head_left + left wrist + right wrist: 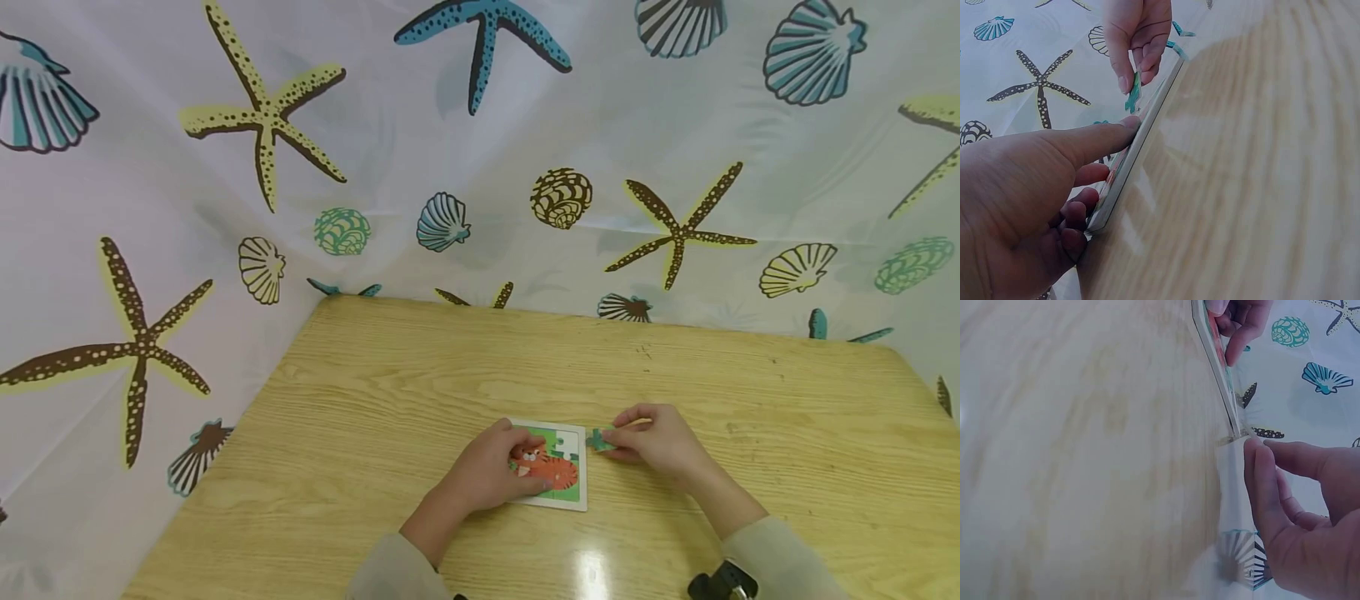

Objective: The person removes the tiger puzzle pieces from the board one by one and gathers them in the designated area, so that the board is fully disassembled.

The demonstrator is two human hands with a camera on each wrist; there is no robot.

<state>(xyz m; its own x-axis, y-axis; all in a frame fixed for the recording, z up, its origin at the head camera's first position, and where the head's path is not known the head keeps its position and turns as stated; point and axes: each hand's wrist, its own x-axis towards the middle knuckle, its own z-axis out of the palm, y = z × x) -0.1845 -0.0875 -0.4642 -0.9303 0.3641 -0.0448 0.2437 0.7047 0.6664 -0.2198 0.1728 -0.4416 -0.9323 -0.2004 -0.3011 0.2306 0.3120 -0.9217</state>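
- One green puzzle piece (602, 440) sits just beside the right edge of the puzzle board (582, 481), pinched by the thumb and fingers of the right hand (660, 442).
- Its free end points left, boardward; its visible long axis runs roughly crosswise.
- The left hand (487, 467) rests on the board, thumb and forefinger spread.
- Fitting seems in hand; the next move would call for aligning it with the white gap (573, 442).

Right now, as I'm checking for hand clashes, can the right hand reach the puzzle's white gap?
Probably yes: the right hand holds a green piece beside the puzzle, near the white gap; the left hand, on the opposite side, leaves the way free.
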